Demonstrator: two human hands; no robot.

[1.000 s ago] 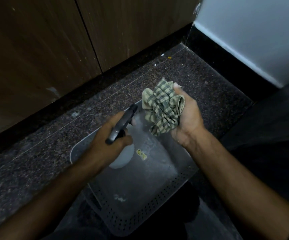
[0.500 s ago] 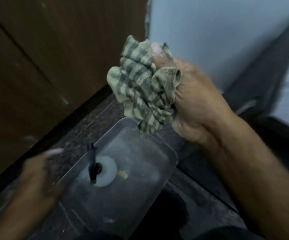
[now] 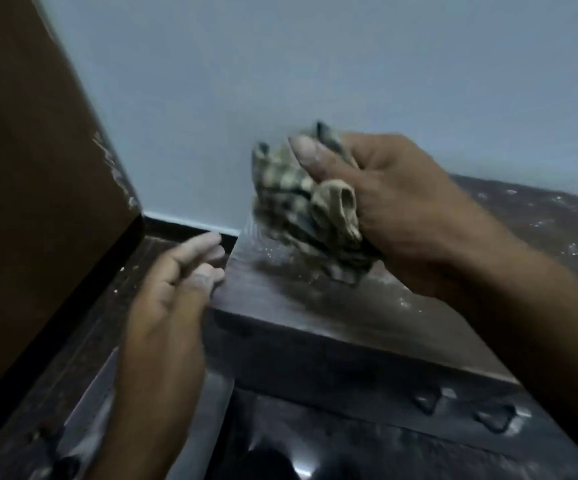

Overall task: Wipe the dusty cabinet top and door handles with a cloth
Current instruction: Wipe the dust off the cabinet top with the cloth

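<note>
My right hand [image 3: 394, 209] is closed around a bunched green-and-cream checked cloth [image 3: 301, 209], held just above the far left corner of the dark wooden cabinet top [image 3: 349, 313], which shows pale dust specks. My left hand [image 3: 173, 289] hovers empty with its fingers spread, its fingertips by the cabinet top's left edge. Two dark door handles [image 3: 426, 403] [image 3: 493, 419] show on the cabinet front below the top's edge. The whole view is motion-blurred.
A tall brown wooden panel [image 3: 38, 202] rises on the left. A pale blue-grey wall [image 3: 315, 81] with a dark skirting [image 3: 190, 225] lies behind. Down at the lower left is the grey tray [image 3: 93, 403] on the speckled floor.
My left hand let go of the spray bottle in the tray and rose empty. My right hand carried the cloth up over the cabinet top as the view swung upward.
</note>
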